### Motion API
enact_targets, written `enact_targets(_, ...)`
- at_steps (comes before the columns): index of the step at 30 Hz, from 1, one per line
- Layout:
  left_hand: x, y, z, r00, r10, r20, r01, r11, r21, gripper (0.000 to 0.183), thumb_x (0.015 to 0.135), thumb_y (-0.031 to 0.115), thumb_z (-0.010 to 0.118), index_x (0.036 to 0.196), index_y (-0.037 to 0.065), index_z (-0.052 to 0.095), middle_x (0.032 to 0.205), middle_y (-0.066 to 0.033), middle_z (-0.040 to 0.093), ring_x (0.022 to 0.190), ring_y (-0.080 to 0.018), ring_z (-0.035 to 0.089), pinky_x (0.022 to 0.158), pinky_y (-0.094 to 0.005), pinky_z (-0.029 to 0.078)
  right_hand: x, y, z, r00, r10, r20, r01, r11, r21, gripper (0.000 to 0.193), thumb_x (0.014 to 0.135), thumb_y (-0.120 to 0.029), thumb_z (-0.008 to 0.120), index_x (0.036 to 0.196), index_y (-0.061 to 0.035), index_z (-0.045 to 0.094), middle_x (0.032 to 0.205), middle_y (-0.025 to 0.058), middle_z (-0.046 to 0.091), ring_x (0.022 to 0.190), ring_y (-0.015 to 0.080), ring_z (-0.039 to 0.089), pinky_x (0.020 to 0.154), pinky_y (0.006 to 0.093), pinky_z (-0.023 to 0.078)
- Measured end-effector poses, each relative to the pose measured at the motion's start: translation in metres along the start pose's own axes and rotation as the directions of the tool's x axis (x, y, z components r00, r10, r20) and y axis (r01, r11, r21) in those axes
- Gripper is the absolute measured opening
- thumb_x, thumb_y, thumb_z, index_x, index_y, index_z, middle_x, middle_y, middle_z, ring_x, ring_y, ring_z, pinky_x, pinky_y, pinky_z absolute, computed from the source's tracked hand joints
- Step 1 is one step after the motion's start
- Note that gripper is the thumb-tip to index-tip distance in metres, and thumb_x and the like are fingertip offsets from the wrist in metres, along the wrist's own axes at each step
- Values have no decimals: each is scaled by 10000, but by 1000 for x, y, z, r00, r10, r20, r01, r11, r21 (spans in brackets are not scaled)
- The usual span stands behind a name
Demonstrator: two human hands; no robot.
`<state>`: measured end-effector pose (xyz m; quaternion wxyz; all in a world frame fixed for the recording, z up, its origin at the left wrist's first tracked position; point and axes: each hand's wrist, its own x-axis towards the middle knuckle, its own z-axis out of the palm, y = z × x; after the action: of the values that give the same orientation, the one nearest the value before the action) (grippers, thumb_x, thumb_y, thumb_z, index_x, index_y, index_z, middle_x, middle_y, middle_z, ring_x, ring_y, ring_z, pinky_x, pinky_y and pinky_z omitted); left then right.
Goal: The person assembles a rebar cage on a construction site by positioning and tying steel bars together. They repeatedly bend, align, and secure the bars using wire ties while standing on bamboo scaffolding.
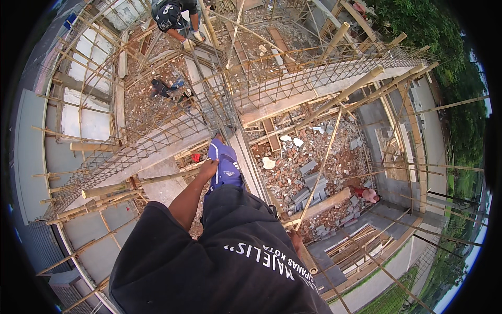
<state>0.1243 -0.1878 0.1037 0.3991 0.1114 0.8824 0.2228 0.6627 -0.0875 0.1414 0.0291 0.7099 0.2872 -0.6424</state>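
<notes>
Person in a black short-sleeved shirt [214,261] with white lettering, perching over a narrow run of formwork at height: the left hand [209,169] is touching the near-left edge of the purple cloth trousers with white trim [227,170], fingers curling at the fabric around the knee, whether pinching it or merely resting there being impossible to tell; the right hand is not showing clearly, a brown form [297,243] beside the near-right tan bamboo pole [308,259] remaining unidentifiable, so its state cannot be told. The trousers, the only thing plainly being touched, are lying at centre, the leg extending far toward a bundle of long grey steel bars [217,104]. Far left, a co-worker in a black shirt [170,15] and pale gloves [188,45] is leaning over the bars' far end. Below right, broken brick rubble [334,152] is surrounding grey blocks [314,183]; farther right, a person in red [366,195] is bending low. Step in hand, by judgement: adjusting clothing or steadying the leg; the next move is probably calling for secure footing and a free left hand.
</notes>
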Motion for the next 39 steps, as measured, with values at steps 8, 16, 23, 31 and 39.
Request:
enact_targets(8,-4,5,-2,1000,5,6,-5,1000,7,557,970,484,506,1153,-8,694,1182,-256,669,1122,-403,632,982,-448,467,5,-1,-4,998,-56,3,56,998,-41,487,1004,-308,487,1384,-4,474,1249,166,635,1019,276,663,783,402,528)
enact_targets(16,4,-2,-1,999,28,25,-29,999,35,580,976,499,489,1183,-9,679,1229,-267,644,1165,-412,606,1017,-445,447,-3,-20,-1,997,-53,-55,54,998,13,460,974,-296,504,1329,-5,532,1197,134,652,977,252,669,755,396,530)
enact_targets(23,-1,-1,6,999,-13,-39,12,1000,-21,577,977,503,487,1146,-11,687,1199,-268,654,1149,-417,610,1007,-449,449,-11,-27,4,994,-92,-61,86,991,-98,438,984,-285,493,1313,-3,553,1183,132,664,973,253,674,738,383,528)
enact_targets(31,-12,5,10,996,-26,-88,11,985,-171,530,958,460,530,1118,-19,690,1131,-268,677,1102,-407,635,952,-446,467,-2,-15,2,992,-33,-121,42,997,72,456,1000,-310,512,1334,1,535,1218,160,662,987,272,677,767,404,530)
enact_targets(39,-13,19,2,994,9,-107,-8,1000,9,528,947,460,543,1121,-13,698,1141,-268,677,1110,-408,635,970,-459,460,-4,7,2,994,-12,-112,24,995,101,455,1005,-354,532,1303,-12,552,1196,157,656,998,275,668,791,424,525)
